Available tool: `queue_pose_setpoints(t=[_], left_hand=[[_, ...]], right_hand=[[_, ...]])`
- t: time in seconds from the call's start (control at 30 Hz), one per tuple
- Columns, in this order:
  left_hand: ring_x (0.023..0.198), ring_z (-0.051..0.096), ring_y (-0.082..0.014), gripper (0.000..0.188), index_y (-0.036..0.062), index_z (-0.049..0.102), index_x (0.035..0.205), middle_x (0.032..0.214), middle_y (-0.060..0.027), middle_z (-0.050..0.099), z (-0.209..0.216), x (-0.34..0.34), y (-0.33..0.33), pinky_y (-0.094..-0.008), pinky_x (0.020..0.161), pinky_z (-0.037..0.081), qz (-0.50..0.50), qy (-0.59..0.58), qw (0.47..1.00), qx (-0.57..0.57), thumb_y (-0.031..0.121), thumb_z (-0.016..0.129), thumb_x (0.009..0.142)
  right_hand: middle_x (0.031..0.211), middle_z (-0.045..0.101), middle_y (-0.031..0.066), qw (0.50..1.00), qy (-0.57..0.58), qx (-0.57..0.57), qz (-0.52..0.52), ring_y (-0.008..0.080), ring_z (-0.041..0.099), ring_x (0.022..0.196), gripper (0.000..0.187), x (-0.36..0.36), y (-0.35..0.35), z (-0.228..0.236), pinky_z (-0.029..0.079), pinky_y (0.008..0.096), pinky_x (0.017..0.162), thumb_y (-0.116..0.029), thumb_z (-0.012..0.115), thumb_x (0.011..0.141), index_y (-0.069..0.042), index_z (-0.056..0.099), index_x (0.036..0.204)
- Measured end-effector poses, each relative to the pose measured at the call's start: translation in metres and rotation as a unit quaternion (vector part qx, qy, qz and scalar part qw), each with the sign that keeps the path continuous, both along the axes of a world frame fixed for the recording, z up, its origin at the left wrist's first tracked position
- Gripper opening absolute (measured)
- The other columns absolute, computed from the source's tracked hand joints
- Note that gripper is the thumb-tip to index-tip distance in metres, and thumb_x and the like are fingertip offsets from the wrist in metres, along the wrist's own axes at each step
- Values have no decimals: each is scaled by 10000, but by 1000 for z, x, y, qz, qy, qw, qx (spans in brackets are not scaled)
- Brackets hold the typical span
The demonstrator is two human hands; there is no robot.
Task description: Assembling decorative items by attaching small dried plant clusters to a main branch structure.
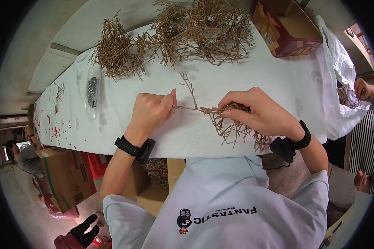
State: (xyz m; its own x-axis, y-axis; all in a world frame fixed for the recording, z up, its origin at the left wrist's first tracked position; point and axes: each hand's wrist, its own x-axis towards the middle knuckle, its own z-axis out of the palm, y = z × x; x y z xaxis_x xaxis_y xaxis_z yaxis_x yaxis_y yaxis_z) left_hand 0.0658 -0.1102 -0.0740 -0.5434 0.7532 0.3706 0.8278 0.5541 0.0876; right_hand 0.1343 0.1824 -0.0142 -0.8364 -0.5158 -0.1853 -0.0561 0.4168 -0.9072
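Observation:
Over the white-covered table, my left hand (153, 111) is closed in a fist around the thin end of a brown twig. My right hand (257, 108) pinches a bundle of branched brown twigs (225, 126) between thumb and fingers, near where the stems come together. A stem (188, 108) stretches between both hands, and one forked sprig (189, 89) sticks up from it. The bundle's lower branches spread below my right hand toward the table's near edge. Part of the bundle is hidden behind my right fingers.
Heaps of similar dry twigs (199, 31) lie along the far side. A dark red box (284, 31) and a white plastic bag (340, 83) stand at the right, with another person's hand (366, 89) there. A plastic-wrapped dark object (92, 89) and red bits (56, 132) lie left.

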Motion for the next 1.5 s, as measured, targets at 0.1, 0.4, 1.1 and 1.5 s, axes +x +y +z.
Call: queue_pose_setpoints(t=[0.1,0.4,1.1,1.5], left_hand=[[382,450,-219,307,53,504,626,465,-44,482,-9,-26,-61,-300,413,376,132,-64,987,60,73,677,879],[653,465,-100,390,-5,396,646,969,-65,621,34,4,18,-244,536,370,53,-297,922,242,46,749,803],[957,661,-159,436,100,279,709,1126,-98,543,-10,5,84,-263,801,500,-141,-578,676,435,-57,675,803],[1058,688,-238,418,91,237,697,1231,-177,575,-2,4,85,-296,829,551,-111,-615,642,445,-171,520,857]], right_hand=[[730,640,49,997,67,-44,-23,88,571,641,131,6,22,-9,448,260,583,-100,611,952,17,645,1000],[802,600,9,923,-223,-301,-90,59,545,689,213,-24,39,-57,380,222,545,-205,618,961,8,617,971],[905,620,45,965,-113,-224,-81,122,572,749,248,-35,31,-71,456,227,631,-227,556,1009,9,614,1055],[956,611,92,970,213,-63,-101,222,585,873,219,-20,23,-38,464,319,767,-109,684,864,-1,665,1052]])
